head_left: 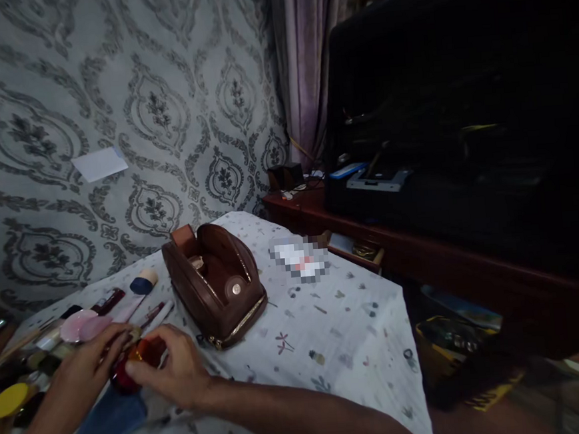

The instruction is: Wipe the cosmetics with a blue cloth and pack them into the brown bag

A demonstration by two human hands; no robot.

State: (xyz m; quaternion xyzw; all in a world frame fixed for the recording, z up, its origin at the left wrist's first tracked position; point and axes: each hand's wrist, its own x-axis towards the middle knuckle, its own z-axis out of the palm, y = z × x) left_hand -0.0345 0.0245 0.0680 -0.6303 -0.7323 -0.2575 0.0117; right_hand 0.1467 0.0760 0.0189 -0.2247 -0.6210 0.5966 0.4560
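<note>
My right hand is closed around a glossy red and orange object, perhaps a small bottle; its exact kind is unclear. My left hand is closed at the object's upper side, its fingertips meeting those of the right hand. Just beyond and to the right stands a brown toiletry bag, unzipped and gaping, with a round metal snap inside. Near my left hand lie a pink round item, a makeup sponge with a dark blue part, and several slim tubes and pencils. A piece of blue cloth hangs below my hands.
A yellow-lidded jar sits among crowded cosmetics at the left. The patterned white cloth covers the table, and a blurred-out white item lies on it. A dark red desk with an open drawer stands at the right.
</note>
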